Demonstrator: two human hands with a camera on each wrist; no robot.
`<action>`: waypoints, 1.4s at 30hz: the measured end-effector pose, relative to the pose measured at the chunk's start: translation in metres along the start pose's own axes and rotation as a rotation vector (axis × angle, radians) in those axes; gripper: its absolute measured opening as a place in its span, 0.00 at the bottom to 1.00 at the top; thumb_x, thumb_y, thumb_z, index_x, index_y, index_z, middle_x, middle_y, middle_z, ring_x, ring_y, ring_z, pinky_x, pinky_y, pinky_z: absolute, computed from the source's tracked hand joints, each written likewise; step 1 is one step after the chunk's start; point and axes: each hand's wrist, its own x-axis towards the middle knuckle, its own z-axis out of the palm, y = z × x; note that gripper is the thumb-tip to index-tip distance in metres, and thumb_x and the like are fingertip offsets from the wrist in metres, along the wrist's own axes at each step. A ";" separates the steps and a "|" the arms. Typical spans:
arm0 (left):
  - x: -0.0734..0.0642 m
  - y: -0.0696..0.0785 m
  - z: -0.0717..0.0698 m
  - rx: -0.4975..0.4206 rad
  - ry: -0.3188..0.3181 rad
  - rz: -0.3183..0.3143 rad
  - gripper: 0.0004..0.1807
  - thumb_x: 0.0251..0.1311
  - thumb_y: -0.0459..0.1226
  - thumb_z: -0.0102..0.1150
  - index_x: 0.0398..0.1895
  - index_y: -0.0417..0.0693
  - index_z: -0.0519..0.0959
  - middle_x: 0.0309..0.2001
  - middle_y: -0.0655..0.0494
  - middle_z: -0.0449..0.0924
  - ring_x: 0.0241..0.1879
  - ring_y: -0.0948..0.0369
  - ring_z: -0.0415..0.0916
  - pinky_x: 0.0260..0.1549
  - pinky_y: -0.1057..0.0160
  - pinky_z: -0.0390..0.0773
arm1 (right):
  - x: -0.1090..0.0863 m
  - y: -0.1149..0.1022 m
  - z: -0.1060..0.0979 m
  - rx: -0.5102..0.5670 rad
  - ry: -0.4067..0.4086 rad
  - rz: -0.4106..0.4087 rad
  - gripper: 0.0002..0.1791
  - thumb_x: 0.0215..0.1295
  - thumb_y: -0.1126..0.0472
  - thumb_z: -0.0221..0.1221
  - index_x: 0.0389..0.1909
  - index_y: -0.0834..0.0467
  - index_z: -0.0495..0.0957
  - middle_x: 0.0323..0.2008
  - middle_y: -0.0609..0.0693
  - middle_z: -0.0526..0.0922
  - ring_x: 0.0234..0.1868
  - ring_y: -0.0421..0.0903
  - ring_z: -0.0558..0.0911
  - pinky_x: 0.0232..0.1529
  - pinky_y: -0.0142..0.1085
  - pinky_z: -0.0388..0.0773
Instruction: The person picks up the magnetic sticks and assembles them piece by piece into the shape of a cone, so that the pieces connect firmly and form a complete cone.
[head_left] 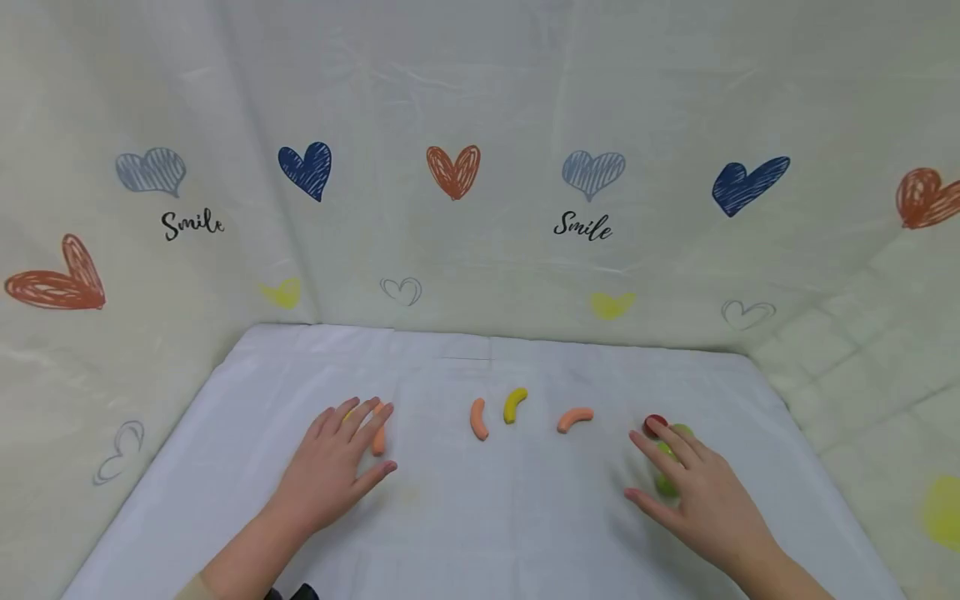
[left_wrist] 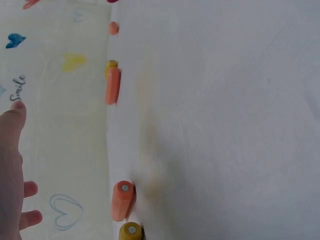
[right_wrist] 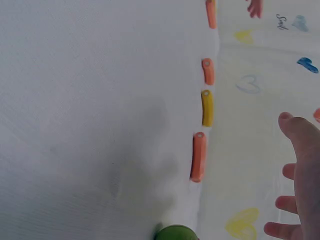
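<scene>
My left hand [head_left: 333, 467] is held over the left of the table with its fingers spread, gripping nothing. Partly behind its fingers lie an orange, curved, sausage-like piece [head_left: 378, 440] and a yellow piece [left_wrist: 131, 232], mostly hidden in the head view. Above the right side hovers my right hand [head_left: 708, 496], fingers apart and holding nothing. Close by it are a small red round piece [head_left: 655, 424] and several green round pieces [head_left: 666, 486], partly covered by its fingers. Mid-table lie two more orange curved pieces [head_left: 478, 419] and a toy banana [head_left: 513, 406].
A white cloth [head_left: 487, 525] covers the table. Behind and at both sides hang pale curtains [head_left: 480, 75] printed with hearts and "Smile". A dark object [head_left: 303, 592] shows at the bottom edge near the left forearm.
</scene>
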 end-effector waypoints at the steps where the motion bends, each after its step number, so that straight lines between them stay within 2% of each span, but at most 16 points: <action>1: 0.001 0.000 0.001 -0.012 0.002 0.000 0.42 0.66 0.67 0.46 0.77 0.60 0.57 0.73 0.55 0.60 0.72 0.50 0.54 0.68 0.44 0.53 | 0.000 0.001 0.001 0.002 -0.002 0.005 0.41 0.48 0.43 0.73 0.66 0.47 0.74 0.64 0.52 0.74 0.61 0.55 0.73 0.51 0.56 0.70; 11: 0.013 0.009 0.008 -0.122 0.015 0.013 0.39 0.67 0.63 0.50 0.77 0.58 0.59 0.68 0.57 0.67 0.68 0.56 0.62 0.63 0.47 0.64 | -0.006 0.007 0.004 -0.010 -0.059 0.071 0.41 0.45 0.43 0.76 0.63 0.48 0.77 0.59 0.55 0.77 0.52 0.58 0.78 0.49 0.57 0.74; 18: 0.025 0.018 0.009 -0.248 -0.058 -0.051 0.39 0.66 0.63 0.51 0.77 0.62 0.58 0.67 0.58 0.69 0.69 0.52 0.63 0.66 0.49 0.62 | -0.014 0.015 0.006 -0.025 -0.017 0.072 0.39 0.39 0.46 0.79 0.57 0.52 0.80 0.54 0.51 0.80 0.49 0.55 0.80 0.47 0.51 0.75; 22: 0.031 0.022 0.011 -0.297 -0.076 -0.079 0.39 0.66 0.63 0.51 0.77 0.62 0.59 0.66 0.57 0.70 0.68 0.52 0.64 0.67 0.49 0.61 | -0.018 0.019 0.006 -0.027 -0.014 0.082 0.37 0.38 0.48 0.79 0.54 0.52 0.82 0.51 0.50 0.81 0.47 0.54 0.81 0.45 0.50 0.76; 28: 0.042 0.025 0.013 -0.330 -0.112 -0.083 0.40 0.67 0.64 0.49 0.76 0.59 0.60 0.68 0.58 0.69 0.69 0.58 0.64 0.70 0.52 0.57 | -0.023 0.025 0.003 -0.019 -0.093 0.183 0.32 0.43 0.48 0.78 0.53 0.49 0.82 0.49 0.51 0.82 0.48 0.56 0.80 0.43 0.56 0.78; 34: 0.051 0.029 0.017 -0.364 -0.133 -0.113 0.39 0.67 0.64 0.47 0.76 0.59 0.60 0.68 0.61 0.69 0.69 0.60 0.63 0.65 0.54 0.64 | -0.026 0.033 0.002 -0.005 -0.200 0.272 0.30 0.50 0.45 0.74 0.54 0.49 0.81 0.48 0.55 0.82 0.49 0.59 0.80 0.42 0.58 0.77; 42: 0.068 0.040 0.026 -0.416 -0.192 -0.182 0.37 0.67 0.61 0.52 0.75 0.59 0.63 0.62 0.62 0.75 0.61 0.59 0.71 0.58 0.55 0.73 | -0.027 0.039 0.004 -0.004 -0.363 0.354 0.30 0.54 0.42 0.71 0.55 0.53 0.80 0.47 0.57 0.84 0.49 0.61 0.81 0.42 0.59 0.77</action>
